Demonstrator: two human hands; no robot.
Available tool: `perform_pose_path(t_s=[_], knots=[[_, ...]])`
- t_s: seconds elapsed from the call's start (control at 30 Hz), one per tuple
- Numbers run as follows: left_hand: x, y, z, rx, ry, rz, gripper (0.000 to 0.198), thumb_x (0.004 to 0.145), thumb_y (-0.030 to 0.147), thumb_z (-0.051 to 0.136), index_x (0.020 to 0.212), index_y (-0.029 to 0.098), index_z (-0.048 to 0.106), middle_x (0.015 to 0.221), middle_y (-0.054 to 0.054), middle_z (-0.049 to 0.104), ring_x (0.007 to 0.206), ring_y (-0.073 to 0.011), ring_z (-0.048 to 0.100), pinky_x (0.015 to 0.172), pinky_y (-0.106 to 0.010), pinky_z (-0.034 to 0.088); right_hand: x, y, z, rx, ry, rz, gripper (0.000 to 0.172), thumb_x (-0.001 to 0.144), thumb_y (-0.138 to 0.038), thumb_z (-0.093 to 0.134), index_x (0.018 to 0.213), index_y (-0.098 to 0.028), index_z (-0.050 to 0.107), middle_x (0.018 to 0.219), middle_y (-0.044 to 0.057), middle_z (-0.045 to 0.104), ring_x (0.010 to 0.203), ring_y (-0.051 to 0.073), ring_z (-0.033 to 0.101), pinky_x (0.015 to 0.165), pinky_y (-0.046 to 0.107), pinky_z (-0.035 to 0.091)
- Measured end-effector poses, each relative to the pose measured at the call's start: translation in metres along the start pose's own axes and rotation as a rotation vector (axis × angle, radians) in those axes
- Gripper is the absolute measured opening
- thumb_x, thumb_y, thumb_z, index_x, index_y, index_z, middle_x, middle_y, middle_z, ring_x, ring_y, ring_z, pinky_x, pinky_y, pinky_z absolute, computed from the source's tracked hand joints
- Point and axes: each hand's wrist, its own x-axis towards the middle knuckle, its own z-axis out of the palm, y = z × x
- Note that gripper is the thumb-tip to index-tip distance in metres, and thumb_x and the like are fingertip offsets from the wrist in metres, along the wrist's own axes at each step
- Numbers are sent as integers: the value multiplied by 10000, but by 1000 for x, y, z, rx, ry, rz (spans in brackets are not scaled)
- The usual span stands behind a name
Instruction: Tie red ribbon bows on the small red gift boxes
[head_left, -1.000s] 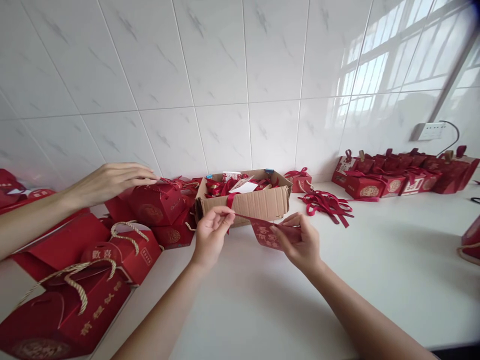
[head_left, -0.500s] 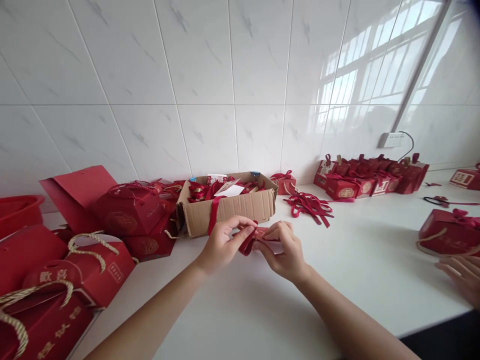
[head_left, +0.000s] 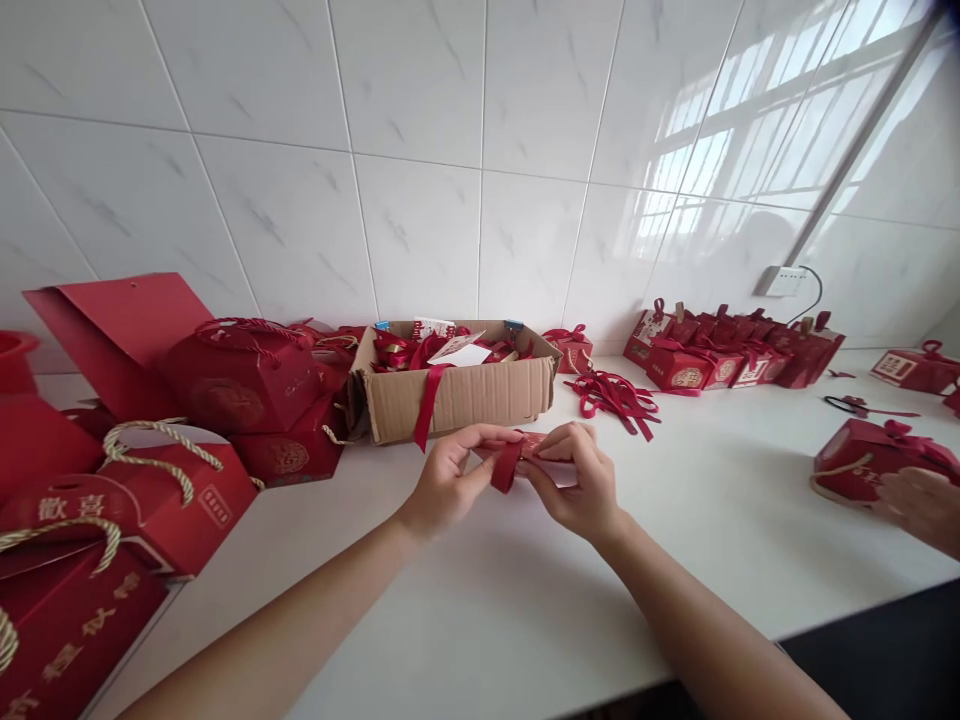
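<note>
In the head view, my left hand [head_left: 450, 480] is closed in a pinch on a dark red ribbon [head_left: 506, 468], which curves in a loop towards me. Across from it, my right hand [head_left: 581, 478] pinches a small red printed paper piece [head_left: 532, 443] with a pale underside. The ribbon lies against this piece, and my fingertips almost meet there. My fingers cover much of both, so I cannot tell whether the paper is a flat card or a folded box. Just behind my hands stands an open cardboard box [head_left: 465, 400] full of red ribbons and cards.
Red gift boxes with rope handles [head_left: 202, 490] crowd the left side. Behind my right hand lies a heap of loose red ribbons [head_left: 615, 403]. Small red boxes [head_left: 720, 350] line the tiled wall. At right, another person's hand [head_left: 922, 505] touches a red box [head_left: 862, 460].
My view has shifted slightly. The ribbon loop now hangs broader in front of the paper piece between my hands. The other person's hand has moved up against the red box.
</note>
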Motion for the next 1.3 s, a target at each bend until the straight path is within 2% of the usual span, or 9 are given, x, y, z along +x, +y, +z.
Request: perform_pose_path(t_s=[0.13,0.23,0.33,0.5,0.63,0.93,1.17,1.3], knots=[[0,0,4,49,54,50,144,784,195,630,871,215,742,1089,-77,660,1080,-234,572,879,-318,470,0,-1,0,3,7,-10,214,758,-160,658,768,-227,456,673,0,585,628,162,564,633,349,411],[0,0,5,-18,44,-25,157,800,243,629,914,224,735,966,-55,703,889,-187,628,769,-288,501,0,-2,0,11,-6,0,207,762,-167,658,761,-227,459,667,-3,582,624,160,561,632,350,410],[1,0,5,-73,65,-90,163,806,286,631,913,216,733,833,-30,717,737,-144,621,703,-259,503,1,-3,-1,13,-21,-13,225,760,-171,671,762,-223,452,659,-7,573,612,154,554,638,351,405],[1,1,4,-64,64,-100,144,802,271,633,883,214,737,814,-15,713,740,-130,613,698,-229,492,1,-4,-2,26,-27,-16,242,759,-167,676,760,-221,440,661,-6,572,614,155,552,634,350,397],[1,5,3,-41,26,-99,154,808,258,615,884,209,739,661,0,665,703,-135,602,674,-234,485,2,-4,-2,28,-37,-12,228,771,-182,667,763,-225,444,671,-4,578,614,155,550,624,347,395],[5,13,0,40,-54,-101,155,770,248,626,841,172,740,725,-38,684,678,-147,586,632,-257,475,2,-6,-3,42,-73,-49,227,762,-160,663,759,-224,445,670,-10,585,603,150,547,634,346,394],[4,10,-1,-25,-31,-111,130,757,238,636,834,178,722,651,-10,633,595,-117,538,638,-265,469,3,-5,-4,53,-73,-35,238,757,-170,676,766,-226,445,668,-14,590,605,156,565,653,347,392],[5,8,-1,-57,-18,-114,112,761,236,635,817,179,713,607,0,592,636,-132,549,639,-258,462,3,-4,-4,54,-80,-23,246,755,-179,681,771,-233,442,674,-11,595,604,162,568,653,350,392]])
